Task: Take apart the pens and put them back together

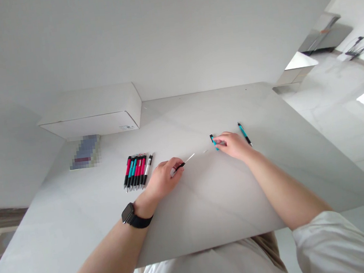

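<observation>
1. Tabletop (230, 210), pale grey with faint marble veining, meets a plain grey wall (190, 34); I see a light tiled floor (348, 126) off to the right.
2. At the back left I have a long white box (92, 125), with a pixelated flat item (85, 152) just in front.
3. A row of red, teal and white pens with black grips (135, 172) lies beside my left hand (163, 179).
4. That hand's fingers are closed on a black pen grip (180, 166), a thin white rod (189, 157) sticking out of it.
5. My right hand (230, 144) pinches a teal barrel with a black clip (212, 138), low over the tabletop.
6. Between the hands I spot a tiny whitish piece (205, 151); right of them lies a slim teal-and-black pen (242, 131).
</observation>
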Available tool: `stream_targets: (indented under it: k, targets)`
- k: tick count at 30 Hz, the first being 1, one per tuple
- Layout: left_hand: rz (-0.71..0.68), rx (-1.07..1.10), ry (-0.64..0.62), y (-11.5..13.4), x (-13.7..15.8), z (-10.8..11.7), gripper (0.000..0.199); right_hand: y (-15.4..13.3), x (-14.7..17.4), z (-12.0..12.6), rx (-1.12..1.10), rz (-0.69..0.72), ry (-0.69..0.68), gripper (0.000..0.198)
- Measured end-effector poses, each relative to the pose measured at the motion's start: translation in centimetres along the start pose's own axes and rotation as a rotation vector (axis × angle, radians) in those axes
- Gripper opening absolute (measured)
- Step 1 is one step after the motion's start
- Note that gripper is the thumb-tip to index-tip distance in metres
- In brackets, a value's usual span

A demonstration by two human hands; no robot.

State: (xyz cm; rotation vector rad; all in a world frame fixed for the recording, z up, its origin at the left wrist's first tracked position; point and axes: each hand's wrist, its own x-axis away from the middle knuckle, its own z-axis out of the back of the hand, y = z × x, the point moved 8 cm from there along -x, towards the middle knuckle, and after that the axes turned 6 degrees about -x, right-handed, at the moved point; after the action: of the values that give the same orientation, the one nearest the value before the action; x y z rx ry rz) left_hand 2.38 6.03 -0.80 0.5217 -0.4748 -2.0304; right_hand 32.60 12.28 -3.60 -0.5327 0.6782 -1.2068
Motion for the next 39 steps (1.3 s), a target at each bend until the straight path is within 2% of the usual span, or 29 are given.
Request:
stream_targets:
  k: [7,12,16,21,26,32,39]
  targets:
    - [-0.001,0.002,-0.015,-0.1,0.0,-0.3,0.019,-0.7,0.0,0.2,0.129,0.020,0.005,0.031]
    - [0.001,0.001,-0.023,-0.2,0.0,-0.3,0.019,-3.1,0.5,0.7,0.141,0.065,0.020,0.025]
    - [0.006,0.002,-0.024,-0.2,0.0,-0.3,0.020,-5.6,1.2,-1.1,0.189,0.129,-0.046,0.020]
    - [-0.002,0.006,-0.008,-0.1,-0.1,-0.2,0.019,-7.1,1.2,-3.9,0.305,0.102,-0.048,0.014]
    - [-0.005,0.007,-0.008,0.0,-0.1,-0.2,0.019,-7.0,0.7,-4.9,0.369,0.096,-0.062,0.017]
    - [0.005,0.006,-0.020,0.0,-0.1,-0.4,0.020,-5.9,-0.1,-3.9,0.375,0.151,-0.037,0.016]
    - [-0.006,0.009,-0.017,0.1,-0.1,-0.3,0.020,-4.9,-0.2,-2.6,0.402,0.092,0.071,0.010]
